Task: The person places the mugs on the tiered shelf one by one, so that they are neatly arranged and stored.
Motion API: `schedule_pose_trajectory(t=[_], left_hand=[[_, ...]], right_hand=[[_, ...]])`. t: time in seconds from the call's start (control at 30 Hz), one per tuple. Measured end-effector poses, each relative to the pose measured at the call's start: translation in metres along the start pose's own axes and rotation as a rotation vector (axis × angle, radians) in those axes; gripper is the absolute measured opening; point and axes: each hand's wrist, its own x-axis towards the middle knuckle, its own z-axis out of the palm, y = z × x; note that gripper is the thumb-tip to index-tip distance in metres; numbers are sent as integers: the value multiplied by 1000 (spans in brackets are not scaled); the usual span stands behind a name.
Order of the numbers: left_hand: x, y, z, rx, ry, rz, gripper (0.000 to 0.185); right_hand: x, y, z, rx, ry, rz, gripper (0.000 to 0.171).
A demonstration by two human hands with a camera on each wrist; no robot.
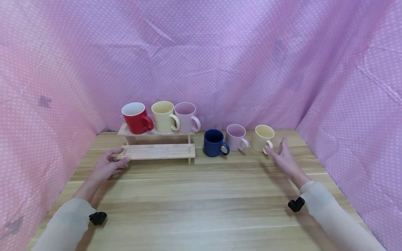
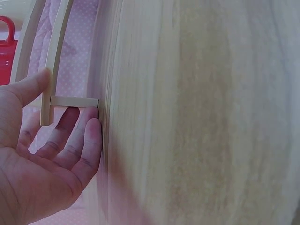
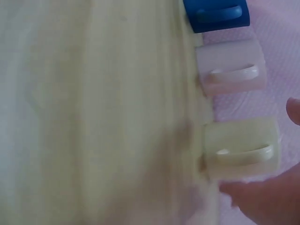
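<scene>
Head view: a wooden table (image 1: 201,205) walled in by dotted pink cloth (image 1: 220,55), with a two-step wooden rack (image 1: 158,151) as the landmark. On the rack's upper step stand three mugs, a red mug (image 1: 135,118) at its left end, a cream one (image 1: 164,116) in the middle, a pink one (image 1: 186,118) at its right end; the lower step is bare. Right of the rack, on the table, a row runs outward: blue mug (image 1: 214,143) just beside the rack, small pink mug (image 1: 236,137) next, cream mug (image 1: 263,138) farthest from it.

The left hand (image 1: 108,166) lies at the rack's left front corner, fingers straight, holding nothing; the left wrist view shows its fingertips (image 2: 91,133) at the rack's leg, though whether they touch it I cannot tell. The right hand (image 1: 284,157) is spread, fingers extended, just beside the cream mug's handle, gripping nothing.

Judged from this, the step in hand is the reach for the cream mug farthest from the rack. The next move calls for the fingers to close round the handle or body, then a level lift clear of the small pink mug.
</scene>
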Motion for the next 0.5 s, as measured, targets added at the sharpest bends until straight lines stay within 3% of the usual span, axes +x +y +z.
schedule_pose_trajectory(t=[0.1, 0.23, 0.37, 0.5], left_hand=[[0, 0, 0, -11, 2, 11, 81], [0, -1, 1, -11, -1, 12, 82], [-1, -2, 1, -17, 1, 9, 82], [-2, -2, 0, -16, -3, 12, 81]], right_hand=[[-2, 13, 5, 127, -65, 22, 94], [-1, 24, 12, 285, -89, 16, 71], [3, 27, 13, 340, -60, 24, 50], [4, 25, 11, 355, -75, 47, 42]])
